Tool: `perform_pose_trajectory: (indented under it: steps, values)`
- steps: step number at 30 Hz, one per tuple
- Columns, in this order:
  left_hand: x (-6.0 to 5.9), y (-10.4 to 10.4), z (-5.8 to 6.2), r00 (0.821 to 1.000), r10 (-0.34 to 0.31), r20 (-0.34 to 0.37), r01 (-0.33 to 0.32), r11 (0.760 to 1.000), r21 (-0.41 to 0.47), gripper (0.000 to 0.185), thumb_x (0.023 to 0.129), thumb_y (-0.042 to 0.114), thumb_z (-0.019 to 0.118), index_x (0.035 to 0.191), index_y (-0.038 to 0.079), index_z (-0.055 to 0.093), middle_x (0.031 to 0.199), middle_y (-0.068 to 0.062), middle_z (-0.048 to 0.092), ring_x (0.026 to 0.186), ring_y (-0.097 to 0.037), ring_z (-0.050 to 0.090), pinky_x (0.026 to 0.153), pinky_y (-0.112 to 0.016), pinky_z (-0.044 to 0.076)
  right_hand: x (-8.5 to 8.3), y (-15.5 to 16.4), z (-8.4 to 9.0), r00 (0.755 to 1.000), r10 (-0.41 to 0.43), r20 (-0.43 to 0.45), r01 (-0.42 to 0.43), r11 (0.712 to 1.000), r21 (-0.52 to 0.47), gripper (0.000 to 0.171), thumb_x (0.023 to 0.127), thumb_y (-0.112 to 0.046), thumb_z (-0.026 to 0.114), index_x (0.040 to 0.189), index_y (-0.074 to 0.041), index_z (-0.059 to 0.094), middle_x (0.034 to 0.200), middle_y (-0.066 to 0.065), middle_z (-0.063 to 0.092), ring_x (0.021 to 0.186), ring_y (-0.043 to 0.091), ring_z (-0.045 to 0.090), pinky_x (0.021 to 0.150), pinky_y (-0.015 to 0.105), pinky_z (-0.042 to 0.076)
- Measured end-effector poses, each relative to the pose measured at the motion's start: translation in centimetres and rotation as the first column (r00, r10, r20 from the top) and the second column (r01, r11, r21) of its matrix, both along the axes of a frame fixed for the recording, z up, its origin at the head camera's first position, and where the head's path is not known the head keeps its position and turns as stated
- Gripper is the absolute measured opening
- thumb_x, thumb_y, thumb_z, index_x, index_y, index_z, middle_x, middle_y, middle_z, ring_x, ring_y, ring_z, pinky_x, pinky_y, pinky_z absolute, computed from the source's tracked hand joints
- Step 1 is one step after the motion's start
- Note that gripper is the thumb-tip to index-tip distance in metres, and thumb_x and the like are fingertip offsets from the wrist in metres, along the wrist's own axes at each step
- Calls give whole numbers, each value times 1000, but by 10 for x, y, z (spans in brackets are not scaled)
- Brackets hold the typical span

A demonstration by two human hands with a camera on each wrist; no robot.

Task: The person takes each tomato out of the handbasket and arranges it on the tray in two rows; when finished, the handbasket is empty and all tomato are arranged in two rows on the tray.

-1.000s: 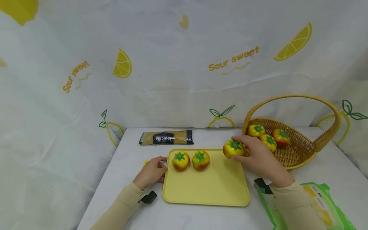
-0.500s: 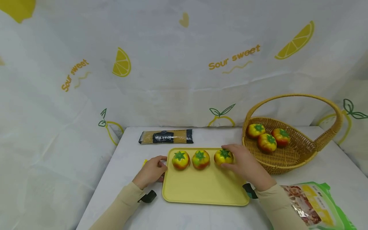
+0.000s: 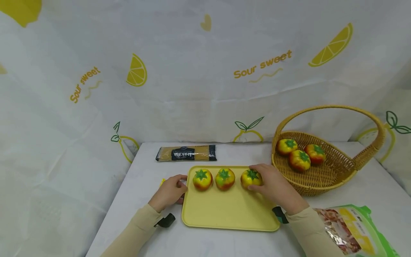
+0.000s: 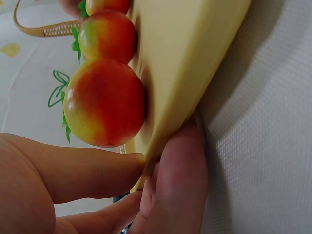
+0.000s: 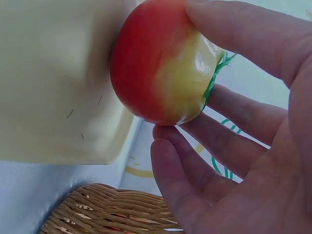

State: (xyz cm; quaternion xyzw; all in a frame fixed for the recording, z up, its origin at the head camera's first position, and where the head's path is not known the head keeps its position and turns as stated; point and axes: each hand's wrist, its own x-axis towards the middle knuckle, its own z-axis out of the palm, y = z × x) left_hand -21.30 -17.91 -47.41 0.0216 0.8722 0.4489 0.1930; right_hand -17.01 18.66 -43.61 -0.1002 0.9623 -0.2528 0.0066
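Note:
A yellow tray (image 3: 224, 221) lies on the white table with three yellow-red tomatoes in a row along its far edge. My right hand (image 3: 268, 182) curls round the rightmost tomato (image 3: 250, 177), which sits on the tray; in the right wrist view that tomato (image 5: 161, 63) shows with a thumb over it and fingers (image 5: 234, 136) behind it. My left hand (image 3: 178, 185) pinches the tray's left rim, its fingers (image 4: 180, 165) clamped on the tray edge (image 4: 195, 58) beside the left tomato (image 4: 105, 109). The middle tomato (image 3: 224, 178) stands untouched.
A wicker basket (image 3: 324, 180) with a tall handle stands at the right and holds three more tomatoes. A pasta packet (image 3: 186, 153) lies behind the tray. A green printed bag (image 3: 353, 232) lies at the near right corner. A lemon-print cloth hangs behind the table.
My right hand carried a tomato from beside the basket leftward and set it down on the tray next to the other two. The left hand stayed on the tray rim.

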Motion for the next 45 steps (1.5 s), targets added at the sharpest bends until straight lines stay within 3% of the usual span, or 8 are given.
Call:
perform_pose_trajectory:
  steps: [45]
  values:
    - [-1, 0, 0, 1000, 2, 1, -2, 1000, -6, 49, 103, 12, 66, 152, 7, 58, 102, -10, 67, 75, -18, 68, 66, -32, 66, -3, -1, -2, 1000, 2, 2, -2, 1000, 17, 67, 92, -31, 87, 147, -2, 62, 144, 22, 65, 135, 44, 61, 114, 64, 51]
